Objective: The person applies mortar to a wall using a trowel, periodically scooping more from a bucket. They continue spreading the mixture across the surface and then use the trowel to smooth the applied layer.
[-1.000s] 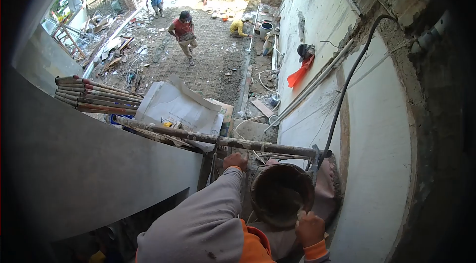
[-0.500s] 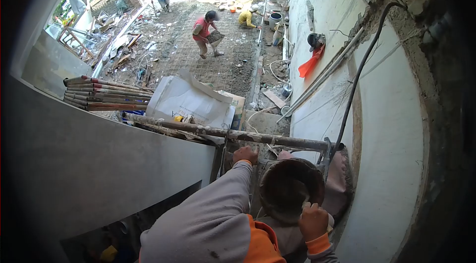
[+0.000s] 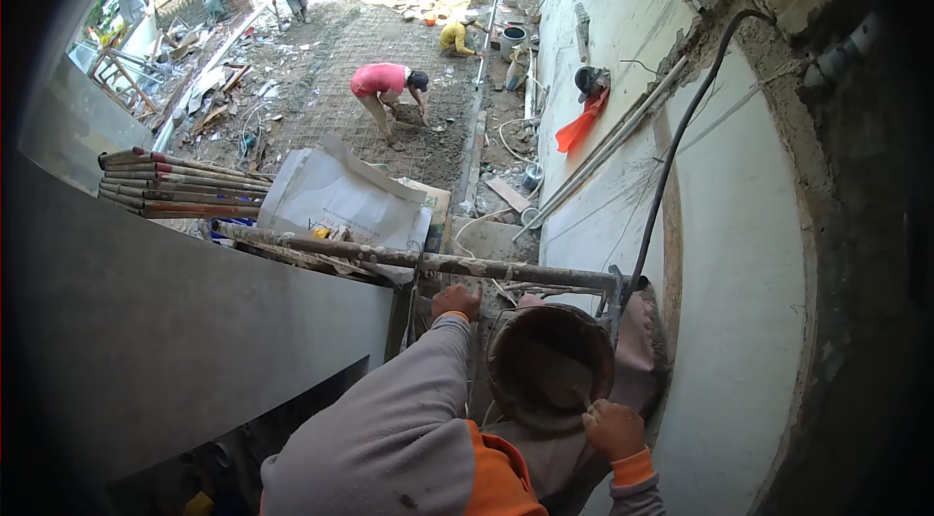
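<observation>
Rough ground (image 3: pixel 326 93) is spreading below; your right hand (image 3: pixel 615 430) is gripping a tool (image 3: pixel 585 399), your left hand (image 3: pixel 455 302) is sitting closed (the bucket (image 3: pixel 599 360) is holding seemingly unused mortar (image 3: pixel 545 378)).

The grey sleeves (image 3: pixel 389 409) have orange cuffs (image 3: pixel 632 468). The bucket (image 3: pixel 499 366) is dark brown. The rag (image 3: pixel 581 125) is bright orange. I see a pink shirt (image 3: pixel 378 79), a yellow shirt (image 3: pixel 452 36) and criss-cross squares (image 3: pixel 331 93).

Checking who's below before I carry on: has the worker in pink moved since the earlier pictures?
Yes: the worker in pink is closer to the white wall, rightward in view, and now bends down.
</observation>
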A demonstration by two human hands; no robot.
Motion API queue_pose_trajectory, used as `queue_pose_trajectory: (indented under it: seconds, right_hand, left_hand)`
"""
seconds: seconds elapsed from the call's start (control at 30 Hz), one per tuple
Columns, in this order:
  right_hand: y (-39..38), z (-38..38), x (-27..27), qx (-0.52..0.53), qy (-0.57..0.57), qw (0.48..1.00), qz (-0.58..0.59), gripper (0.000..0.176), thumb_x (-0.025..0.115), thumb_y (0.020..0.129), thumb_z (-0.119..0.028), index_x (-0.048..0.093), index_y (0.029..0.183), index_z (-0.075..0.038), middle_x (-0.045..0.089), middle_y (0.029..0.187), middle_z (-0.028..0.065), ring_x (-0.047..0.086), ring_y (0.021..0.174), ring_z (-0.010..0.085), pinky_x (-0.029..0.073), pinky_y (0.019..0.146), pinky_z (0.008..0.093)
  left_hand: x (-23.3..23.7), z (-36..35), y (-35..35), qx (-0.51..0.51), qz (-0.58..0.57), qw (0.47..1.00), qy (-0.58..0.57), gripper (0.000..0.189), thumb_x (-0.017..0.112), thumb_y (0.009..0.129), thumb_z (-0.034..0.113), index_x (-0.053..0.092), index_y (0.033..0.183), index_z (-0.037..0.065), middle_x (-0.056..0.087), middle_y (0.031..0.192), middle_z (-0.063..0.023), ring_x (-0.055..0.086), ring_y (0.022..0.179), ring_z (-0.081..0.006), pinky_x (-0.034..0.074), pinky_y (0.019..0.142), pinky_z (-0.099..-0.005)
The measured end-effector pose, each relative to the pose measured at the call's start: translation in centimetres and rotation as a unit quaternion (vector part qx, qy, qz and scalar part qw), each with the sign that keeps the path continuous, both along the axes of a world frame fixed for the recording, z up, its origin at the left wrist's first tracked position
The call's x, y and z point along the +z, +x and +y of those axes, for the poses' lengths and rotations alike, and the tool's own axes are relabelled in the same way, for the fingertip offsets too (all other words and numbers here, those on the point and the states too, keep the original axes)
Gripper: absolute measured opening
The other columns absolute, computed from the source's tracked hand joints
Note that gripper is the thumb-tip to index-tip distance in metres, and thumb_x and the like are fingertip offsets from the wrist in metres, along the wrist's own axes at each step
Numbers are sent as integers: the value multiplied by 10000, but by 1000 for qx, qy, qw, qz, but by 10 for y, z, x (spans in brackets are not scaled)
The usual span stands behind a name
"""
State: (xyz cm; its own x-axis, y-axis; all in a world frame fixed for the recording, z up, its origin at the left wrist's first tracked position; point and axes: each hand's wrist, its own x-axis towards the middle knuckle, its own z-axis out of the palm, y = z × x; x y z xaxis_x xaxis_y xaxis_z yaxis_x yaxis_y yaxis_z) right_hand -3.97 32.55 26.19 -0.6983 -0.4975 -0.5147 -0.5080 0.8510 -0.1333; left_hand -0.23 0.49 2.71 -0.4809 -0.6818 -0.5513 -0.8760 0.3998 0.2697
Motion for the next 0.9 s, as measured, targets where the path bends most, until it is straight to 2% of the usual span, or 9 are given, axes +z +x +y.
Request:
queue_pose_trajectory:
  seconds: [0.17,0.27,0.37,0.47,0.53,0.57,0.7,0.8,0.9]
  right_hand:
    - [-8,-8,40,35,67,992,97,215,663,773,-271,663,848,-70,658,789,162,675,728,332,540,665,434]
    - [-10,-7,42,30,54,986,153,202,668,766,-248,660,832,-58,643,780,172,676,708,316,544,644,417]
    - [1,-15,19,35,35,989,139,212,659,774,-261,657,828,-56,640,742,175,674,692,306,544,630,408]
    - [25,-19,-8,81,29,995,57,231,629,799,-296,655,823,-68,650,733,176,675,703,315,542,640,423]
    - [26,-5,-32,71,-21,997,23,252,604,816,-314,655,827,-67,662,749,173,673,730,327,538,665,437]
    - [29,-5,-32,63,-44,997,5,264,592,825,-323,655,829,-67,668,758,171,672,744,332,536,677,444]
    - [28,-17,-28,-8,-7,998,-60,282,575,835,-326,658,862,-57,675,817,158,655,815,361,521,739,464]
    - [29,-3,-30,-15,-98,991,-91,302,586,833,-345,666,881,-58,670,815,168,648,829,373,514,756,466]
    - [25,8,-34,-20,-98,986,-131,329,608,829,-356,680,931,-52,673,848,182,640,856,385,504,781,460]
  left_hand:
    - [0,0,2,-6,3,1000,3,561,446,882,544,699,1007,59,684,1042,-171,656,998,-312,500,881,-414]
    - [0,0,1,-3,4,1000,0,559,442,885,538,700,1001,56,684,1041,-175,656,998,-312,500,882,-416]
    - [-1,0,1,-15,2,1000,0,557,431,892,531,699,1001,55,682,1045,-180,657,995,-311,500,882,-416]
    - [-2,-1,1,-14,5,1000,3,553,421,900,524,699,1001,56,683,1042,-182,659,989,-313,501,879,-417]
    - [0,-2,0,-10,2,1000,4,555,417,903,522,700,999,55,683,1042,-182,659,990,-314,501,880,-414]
    - [1,-1,1,-11,-1,1000,7,555,415,904,522,700,998,54,683,1042,-182,659,991,-314,501,880,-413]
    - [12,0,-1,3,1,1000,11,592,435,888,561,691,996,39,677,1034,-197,645,1012,-330,491,891,-417]
    - [6,0,-1,1,7,1000,4,590,433,890,559,689,1004,39,677,1042,-194,645,1011,-331,490,894,-415]
    - [3,2,0,0,5,1000,7,589,432,890,559,685,1015,42,677,1043,-194,644,1013,-333,489,896,-417]
